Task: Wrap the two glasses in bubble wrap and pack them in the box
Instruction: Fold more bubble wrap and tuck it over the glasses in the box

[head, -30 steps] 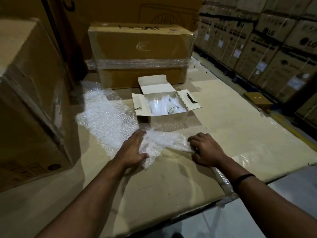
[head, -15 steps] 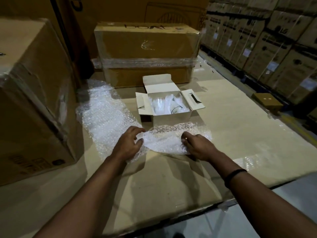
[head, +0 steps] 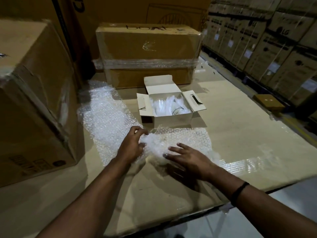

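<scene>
Stacked cartons [head: 274,40] fill the upper right of the frame, and flattened cardboard [head: 240,131] covers the work surface at centre. On it a small white box [head: 173,119] stands open, flaps spread, with clear glass and wrapping visible inside. Just below the box lies a sheet of bubble wrap [head: 187,140], continuing up toward the left. The left hand [head: 131,146] pinches a bunched edge of it between its fingertips; the right hand [head: 190,160] lies flat on it, fingers spread.

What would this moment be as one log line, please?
left hand: pinching bubble wrap | right hand: flat on it | box: open
</scene>
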Demonstrator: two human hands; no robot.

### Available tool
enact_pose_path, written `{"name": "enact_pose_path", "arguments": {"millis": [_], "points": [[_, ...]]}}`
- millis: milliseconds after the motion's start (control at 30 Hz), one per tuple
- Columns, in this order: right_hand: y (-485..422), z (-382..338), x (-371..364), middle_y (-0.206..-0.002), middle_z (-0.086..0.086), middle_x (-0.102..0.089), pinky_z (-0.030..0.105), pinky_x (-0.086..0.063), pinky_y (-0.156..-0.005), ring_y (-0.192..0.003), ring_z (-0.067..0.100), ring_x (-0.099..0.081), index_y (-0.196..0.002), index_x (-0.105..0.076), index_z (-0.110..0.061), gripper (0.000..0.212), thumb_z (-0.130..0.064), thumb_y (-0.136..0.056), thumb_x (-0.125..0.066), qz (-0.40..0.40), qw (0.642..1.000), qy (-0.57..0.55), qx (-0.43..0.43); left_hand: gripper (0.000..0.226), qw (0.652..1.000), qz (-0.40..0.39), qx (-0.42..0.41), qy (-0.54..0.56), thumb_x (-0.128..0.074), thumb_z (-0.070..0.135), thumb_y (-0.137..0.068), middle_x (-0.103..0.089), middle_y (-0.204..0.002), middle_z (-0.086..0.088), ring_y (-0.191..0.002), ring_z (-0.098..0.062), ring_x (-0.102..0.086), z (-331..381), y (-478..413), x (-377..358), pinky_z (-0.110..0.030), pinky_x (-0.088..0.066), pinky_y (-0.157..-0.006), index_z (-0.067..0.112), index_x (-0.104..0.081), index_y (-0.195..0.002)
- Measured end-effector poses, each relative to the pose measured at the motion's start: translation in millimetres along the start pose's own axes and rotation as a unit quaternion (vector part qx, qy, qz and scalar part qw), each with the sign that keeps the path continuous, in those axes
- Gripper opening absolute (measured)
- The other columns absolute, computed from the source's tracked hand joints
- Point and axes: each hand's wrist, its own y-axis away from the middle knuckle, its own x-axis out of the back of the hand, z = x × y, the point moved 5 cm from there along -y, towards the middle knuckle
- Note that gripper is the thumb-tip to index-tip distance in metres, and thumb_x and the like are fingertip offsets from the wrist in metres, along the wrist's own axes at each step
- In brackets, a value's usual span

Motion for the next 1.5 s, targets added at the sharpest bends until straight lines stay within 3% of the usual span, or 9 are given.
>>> {"name": "enact_pose_path", "arguments": {"millis": [200, 300, 567, 767, 967, 1067, 1167, 1267, 1500], "points": [[-7, -13, -4, -0.141, 0.002, -0.053, 0.042, -0.034, -0.113, -0.136, 0.023, -0.044, -0.143, -0.041, -0.029, 0.050, -0.042, -0.095, -0.046, -0.098, 0.984, -0.136, -0.061, 0.028, 0.999, 0.009, -0.013, -0.031, -0.062, 0.007, -0.088, -0.050, -0.096, 0.006, -0.078, -0.017, -0.056, 1, -2, 0, -0.035, -0.050, -0.070, 0.029, -0.070, -0.104], [-3, 8, 11, -0.135, -0.003, -0.054, 0.025, -0.046, -0.097, -0.126, 0.011, -0.052, -0.135, -0.035, -0.031, 0.047, -0.051, -0.094, -0.044, 0.075, 0.852, -0.430, -0.289, 0.028, 1.000, 0.014, -0.016, -0.012, -0.059, 0.005, -0.090, -0.052, -0.094, 0.007, -0.081, -0.015, -0.057, 3, -2, 0, -0.032, -0.048, -0.071, 0.025, -0.072, -0.104], [12, 44, -46, -0.162, 0.002, 0.011, 0.052, 0.006, -0.117, -0.149, 0.022, 0.011, -0.155, -0.001, -0.029, 0.082, -0.075, -0.089, -0.018, -0.243, 0.881, -0.057, -0.401, 0.034, 0.998, -0.014, -0.045, -0.030, -0.058, 0.005, -0.091, -0.053, -0.100, 0.009, -0.085, -0.013, -0.058, 5, -3, -5, -0.028, -0.046, -0.069, 0.026, -0.073, -0.112], [12, 69, -20, -0.163, -0.004, -0.002, 0.046, 0.003, -0.119, -0.150, 0.016, 0.001, -0.155, -0.010, -0.028, 0.104, -0.086, -0.070, 0.009, -0.169, 0.906, -0.033, -0.386, 0.045, 0.979, -0.110, -0.050, -0.164, -0.042, 0.023, -0.085, -0.053, -0.105, 0.000, -0.099, -0.023, -0.052, 5, -2, -15, -0.035, -0.039, -0.084, 0.031, -0.067, -0.121], [41, 78, -27, -0.164, 0.001, -0.004, 0.054, -0.007, -0.116, -0.150, 0.023, -0.004, -0.154, -0.015, -0.024, 0.062, -0.052, -0.100, -0.027, -0.204, 0.845, -0.042, -0.492, 0.061, 0.988, -0.122, -0.018, -0.089, -0.023, 0.048, -0.081, -0.058, -0.097, 0.001, -0.096, -0.023, -0.054, 2, -3, -19, -0.037, -0.038, -0.083, 0.025, -0.074, -0.106], [58, 86, -4, -0.160, 0.004, -0.022, 0.049, -0.017, -0.116, -0.146, 0.023, -0.020, -0.152, -0.026, -0.021, 0.059, -0.043, -0.098, -0.042, -0.060, 0.844, -0.050, -0.531, 0.043, 0.992, -0.097, -0.003, -0.087, -0.043, 0.053, -0.094, -0.056, -0.093, 0.000, -0.092, -0.022, -0.055, 1, -5, -18, -0.035, -0.040, -0.078, 0.022, -0.072, -0.098], [83, 88, 20, -0.140, 0.015, -0.047, 0.048, -0.036, -0.104, -0.129, 0.035, -0.042, -0.138, -0.044, -0.013, 0.060, -0.044, -0.088, -0.057, 0.027, 0.760, 0.021, -0.649, 0.038, 0.980, -0.064, -0.050, -0.180, -0.067, 0.046, -0.084, -0.054, -0.111, -0.002, -0.103, -0.025, -0.051, 2, -7, -19, -0.037, -0.041, -0.086, 0.026, -0.068, -0.117], [97, 87, 21, -0.126, 0.017, -0.052, 0.047, -0.036, -0.097, -0.119, 0.038, -0.045, -0.120, -0.053, -0.012, 0.060, -0.057, -0.081, -0.061, -0.071, 0.684, 0.031, -0.725, 0.049, 0.973, -0.037, -0.093, -0.206, -0.070, 0.044, -0.075, -0.053, -0.132, -0.002, -0.114, -0.029, -0.046, 7, -5, -21, -0.043, -0.039, -0.091, 0.028, -0.063, -0.121], [81, 107, 24, -0.084, 0.011, -0.068, 0.025, -0.045, -0.065, -0.081, 0.029, -0.065, -0.078, -0.060, -0.012, 0.020, -0.030, -0.081, -0.069, 0.014, 0.694, -0.126, -0.709, 0.070, 0.951, -0.162, -0.081, -0.251, -0.028, 0.073, -0.074, -0.034, -0.154, 0.008, -0.141, -0.023, -0.023, 10, -11, -34, -0.044, -0.013, -0.108, 0.039, -0.053, -0.131]]}}
